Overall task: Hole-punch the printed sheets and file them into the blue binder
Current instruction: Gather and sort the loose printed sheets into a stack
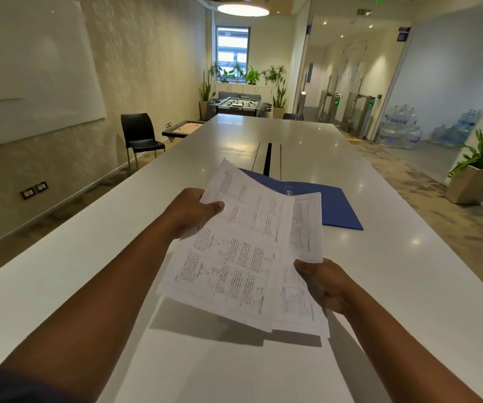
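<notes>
Printed sheets [234, 251] with dense text and diagrams are held above the white table [89, 271], fanned apart. My left hand [190, 213] grips the top sheets at their left edge, thumb on top. My right hand [324, 283] pinches the lower sheets [301, 303] at their right side. Beyond the paper lies the blue binder [336, 205], open flat on the table, its metal ring clip [289, 191] just visible above the sheets. The paper hides the binder's left half. No hole punch is visible.
A dark cable slot [267, 158] runs along the table's middle behind the binder. A black chair [138, 135] stands left of the table, a potted plant [478, 173] on the floor at right, water bottles and turnstiles further back.
</notes>
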### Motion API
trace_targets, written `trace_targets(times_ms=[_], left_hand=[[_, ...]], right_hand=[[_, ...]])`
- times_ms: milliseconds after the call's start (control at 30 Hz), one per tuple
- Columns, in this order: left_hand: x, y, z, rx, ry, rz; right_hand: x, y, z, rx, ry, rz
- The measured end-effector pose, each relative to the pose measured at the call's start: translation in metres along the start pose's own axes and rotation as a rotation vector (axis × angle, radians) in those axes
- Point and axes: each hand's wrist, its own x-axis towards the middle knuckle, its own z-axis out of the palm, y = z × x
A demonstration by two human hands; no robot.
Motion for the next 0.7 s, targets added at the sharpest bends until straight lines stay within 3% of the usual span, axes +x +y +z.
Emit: trace_targets(times_ms=[333, 700], left_hand=[[0.007, -0.040, 0.049, -0.342, 0.024, -0.131], [0.002, -0.030, 0.078, -0.430, 0.031, -0.066]], right_hand=[[-0.016, -0.015, 0.013, 0.169, -0.162, -0.022], [-0.023, -0.016, 0.015, -0.144, 0.033, -0.183]])
